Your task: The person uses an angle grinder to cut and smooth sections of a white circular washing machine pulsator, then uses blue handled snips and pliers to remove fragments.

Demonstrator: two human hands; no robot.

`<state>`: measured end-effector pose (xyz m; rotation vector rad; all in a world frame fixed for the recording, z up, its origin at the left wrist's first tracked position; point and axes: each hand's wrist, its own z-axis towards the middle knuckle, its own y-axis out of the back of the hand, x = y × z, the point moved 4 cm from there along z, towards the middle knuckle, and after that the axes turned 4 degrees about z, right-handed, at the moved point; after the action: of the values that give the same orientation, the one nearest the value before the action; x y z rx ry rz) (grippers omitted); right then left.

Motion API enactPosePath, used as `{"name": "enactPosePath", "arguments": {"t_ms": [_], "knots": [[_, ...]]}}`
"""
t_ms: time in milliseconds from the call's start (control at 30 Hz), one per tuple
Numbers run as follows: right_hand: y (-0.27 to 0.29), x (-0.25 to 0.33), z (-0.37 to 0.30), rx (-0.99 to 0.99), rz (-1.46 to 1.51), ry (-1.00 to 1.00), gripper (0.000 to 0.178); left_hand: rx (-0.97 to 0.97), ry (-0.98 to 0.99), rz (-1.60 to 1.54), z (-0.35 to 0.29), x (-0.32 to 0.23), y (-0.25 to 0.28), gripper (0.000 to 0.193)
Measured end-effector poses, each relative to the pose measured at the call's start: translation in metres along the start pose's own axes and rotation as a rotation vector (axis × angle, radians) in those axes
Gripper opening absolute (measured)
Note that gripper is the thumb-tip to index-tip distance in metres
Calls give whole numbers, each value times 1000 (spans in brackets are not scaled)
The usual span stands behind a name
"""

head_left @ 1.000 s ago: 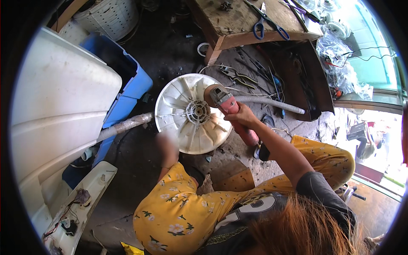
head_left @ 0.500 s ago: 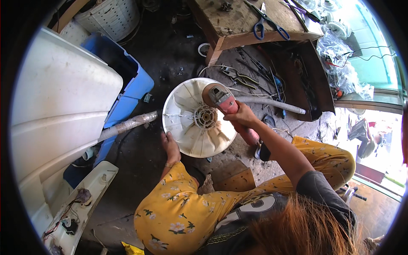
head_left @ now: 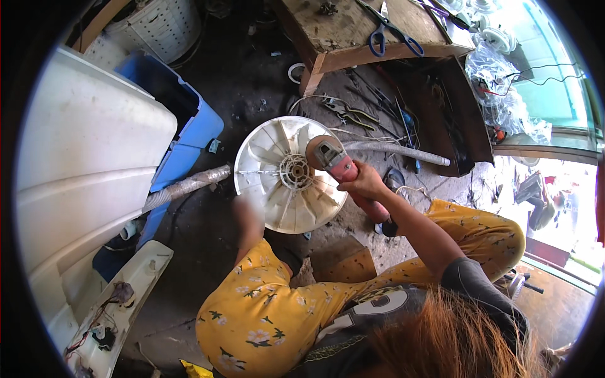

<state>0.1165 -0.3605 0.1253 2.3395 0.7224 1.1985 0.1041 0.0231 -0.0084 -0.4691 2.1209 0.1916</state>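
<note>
My right hand (head_left: pixel 365 181) is wrapped round the body of a red angle grinder (head_left: pixel 343 169). Its grey head carries a round brown disc (head_left: pixel 317 151), which is over the right part of a white ribbed plastic disc (head_left: pixel 268 160). That white piece lies with its ribs and round central hub (head_left: pixel 297 172) facing up. I cannot tell whether the grinder touches it. At the lower left rim is my left hand (head_left: pixel 249 217), its fingers smeared out, so its grip does not show.
A corrugated grey hose (head_left: pixel 403 150), pliers (head_left: pixel 353 115) and a dark tool box (head_left: pixel 454 120) lie beyond the disc. Scissors (head_left: pixel 387 34) rest on a wooden bench (head_left: pixel 334 31). At left stand a blue bin (head_left: pixel 195 126) and a large white casing (head_left: pixel 94 132).
The grinder has come slightly toward me and to the right over the white disc. My left hand's fingers showed at the rim before and are now blurred. The view has shifted a little.
</note>
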Motion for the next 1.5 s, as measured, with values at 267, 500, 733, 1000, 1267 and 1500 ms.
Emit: {"name": "enactPosePath", "arguments": {"t_ms": [267,500,733,1000,1267,1500], "knots": [[3,-9,12,-20,146,4,90,-7,-23,-24,2,-3,14,38],[20,-12,28,-56,192,-12,89,-28,-31,45,0,-4,5,39],[-13,1,6,20,180,33,90,-41,12,15,-1,-4,11,43],[-1,-16,13,-31,118,13,91,-24,0,40,7,3,13,42],[1,-18,15,-23,81,1,90,-21,-3,-12,0,-10,10,38],[8,-19,19,-18,102,-22,88,-42,-17,-11,-1,-9,8,39]]}}
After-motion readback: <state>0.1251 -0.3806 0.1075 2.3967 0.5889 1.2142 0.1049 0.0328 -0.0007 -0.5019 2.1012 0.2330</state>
